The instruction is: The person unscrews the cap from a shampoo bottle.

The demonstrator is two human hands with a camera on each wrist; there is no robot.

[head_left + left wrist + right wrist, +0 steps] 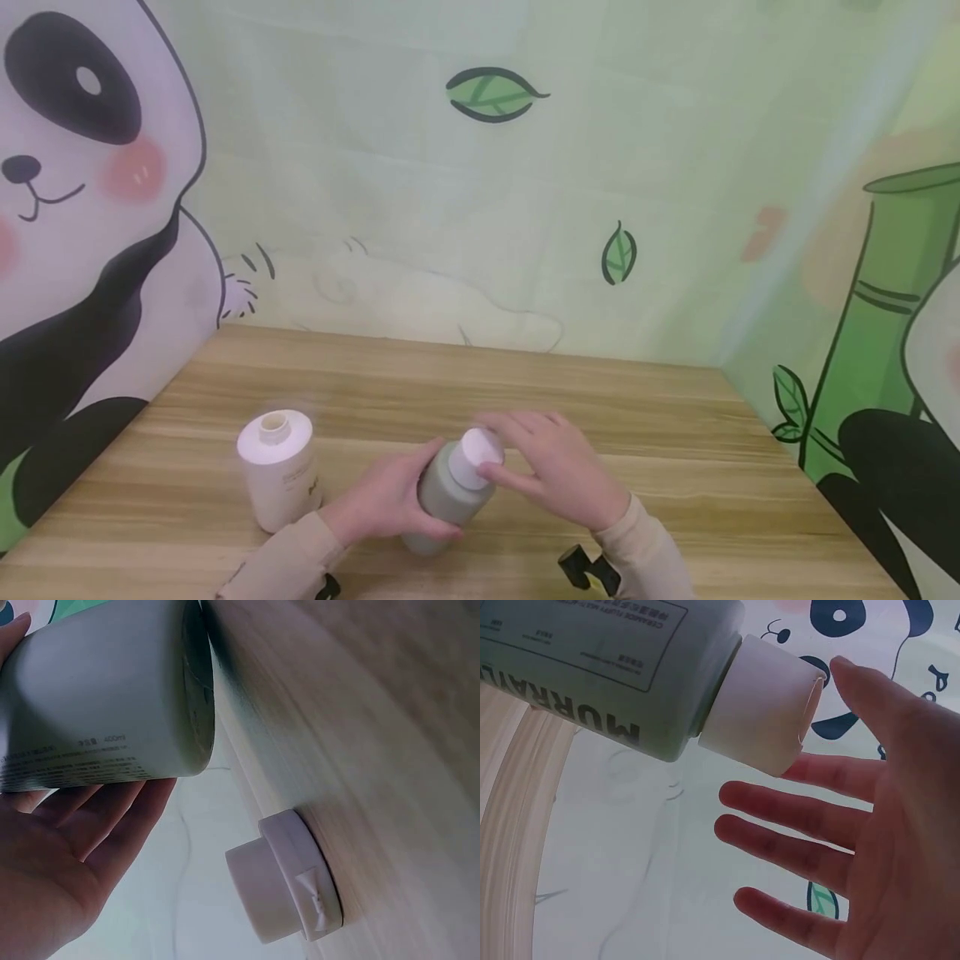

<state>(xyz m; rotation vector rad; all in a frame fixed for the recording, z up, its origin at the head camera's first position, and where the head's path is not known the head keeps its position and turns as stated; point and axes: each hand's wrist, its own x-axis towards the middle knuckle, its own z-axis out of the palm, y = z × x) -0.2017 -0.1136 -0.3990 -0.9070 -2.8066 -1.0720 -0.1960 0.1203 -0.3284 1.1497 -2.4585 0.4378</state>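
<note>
My left hand (386,500) grips a grey-green bottle (452,497), thumb on the near side of its body. The bottle leans, its white cap (474,458) toward the upper right; dark lettering covers its side (622,667). At the cap is my right hand (558,467). Its fingers are spread and nearly straight in the right wrist view, with the index finger against the cap's end and the thumb tip just off its rim. A pale stepped cap with a bow (285,881) sits on the table in the left wrist view; it is hidden in the head view.
To the left of my left hand a white bottle (281,475) stands upright on the wooden table (360,375), its neck uncapped. A printed cloth with pandas and bamboo (375,167) hangs behind the table. Black wrist gear (588,571) shows by my right sleeve.
</note>
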